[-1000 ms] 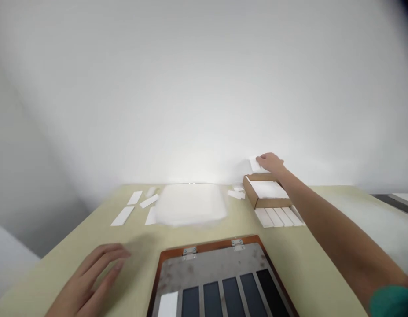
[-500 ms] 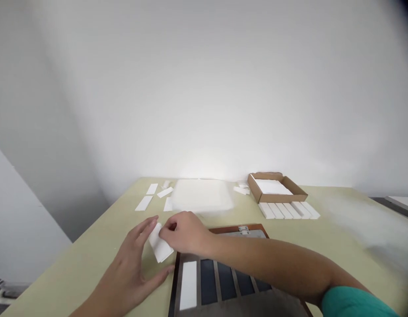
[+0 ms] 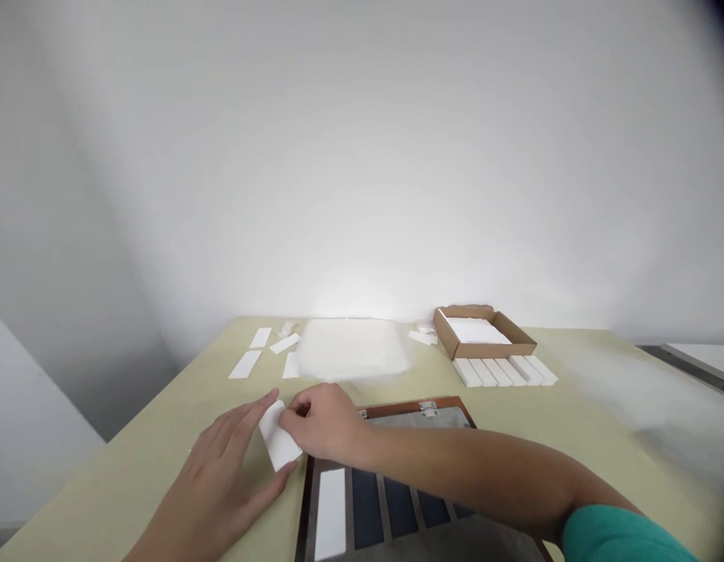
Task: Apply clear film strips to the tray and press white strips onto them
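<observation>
A small stack of white rectangular cards (image 3: 278, 443) is held tilted above the table, left of a wood-edged case. My left hand (image 3: 221, 468) spans it, fingers along the upper left edge and thumb at the lower corner. The closed fingers of my right hand (image 3: 323, 417) pinch its upper right side; their tips are partly hidden. Below my right forearm, the case has a grey metal frame (image 3: 362, 556) with dark slots (image 3: 367, 511). One white card (image 3: 331, 515) lies in its leftmost slot. My forearm covers part of the frame.
Loose white pieces (image 3: 245, 364) lie at the back left. A pale, blurred flat object (image 3: 353, 347) is at the back middle. An open cardboard box (image 3: 493, 349) with white sheets stands behind a row of white strips (image 3: 502, 372). A wall rises behind the table.
My left thumb has come in against the lower corner of the white cards. Both hands and the cards sit slightly lower and further left, and the whole view has shifted a little.
</observation>
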`<state>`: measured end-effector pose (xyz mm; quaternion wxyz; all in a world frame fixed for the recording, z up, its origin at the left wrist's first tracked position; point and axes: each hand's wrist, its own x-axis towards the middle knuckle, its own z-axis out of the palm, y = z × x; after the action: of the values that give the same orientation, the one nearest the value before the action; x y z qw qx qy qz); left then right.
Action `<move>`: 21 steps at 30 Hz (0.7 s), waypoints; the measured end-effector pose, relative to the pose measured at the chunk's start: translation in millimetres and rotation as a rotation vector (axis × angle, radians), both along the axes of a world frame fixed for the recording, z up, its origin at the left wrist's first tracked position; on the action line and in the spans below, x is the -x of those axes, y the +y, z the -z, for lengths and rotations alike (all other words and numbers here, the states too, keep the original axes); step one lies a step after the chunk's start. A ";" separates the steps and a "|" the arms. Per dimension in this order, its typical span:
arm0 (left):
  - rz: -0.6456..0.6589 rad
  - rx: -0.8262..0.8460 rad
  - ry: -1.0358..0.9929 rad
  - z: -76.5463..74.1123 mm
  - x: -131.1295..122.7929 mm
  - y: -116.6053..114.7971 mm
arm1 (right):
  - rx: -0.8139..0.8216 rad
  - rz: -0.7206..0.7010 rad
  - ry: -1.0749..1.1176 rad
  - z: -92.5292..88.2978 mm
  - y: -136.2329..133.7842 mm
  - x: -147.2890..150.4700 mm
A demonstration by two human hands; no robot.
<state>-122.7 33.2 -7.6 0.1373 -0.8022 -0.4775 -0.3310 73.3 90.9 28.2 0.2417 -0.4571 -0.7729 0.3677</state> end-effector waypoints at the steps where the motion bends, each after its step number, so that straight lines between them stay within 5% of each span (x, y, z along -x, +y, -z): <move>1: 0.001 0.006 0.001 1.8 0.9 1.0 | 0.000 0.000 0.008 0.6 -1.2 0.5; 4: 0.009 0.033 -0.001 7.9 4.4 4.1 | 0.000 0.006 0.036 -5.7 -1.0 -5.0; 7: -0.002 0.069 -0.032 14.5 9.6 6.7 | -0.029 0.046 0.038 -33.6 17.4 -40.4; 11: -0.062 0.118 -0.080 24.2 18.7 11.1 | -0.170 0.341 -0.045 -90.8 79.1 -146.1; 14: -0.070 0.109 -0.111 31.7 24.2 16.2 | -0.157 0.582 -0.202 -114.7 129.6 -230.1; 17: -0.066 0.070 -0.122 35.6 26.2 20.9 | -0.064 0.689 -0.368 -108.3 161.6 -281.3; 21: -0.080 0.065 -0.125 33.3 26.5 22.9 | -0.031 0.758 -0.537 -78.0 182.4 -300.8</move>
<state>-149.2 56.1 -40.9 0.0942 -0.7644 -0.5272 -0.3591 374.1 273.3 106.2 0.1573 -0.7828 -0.5918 0.1107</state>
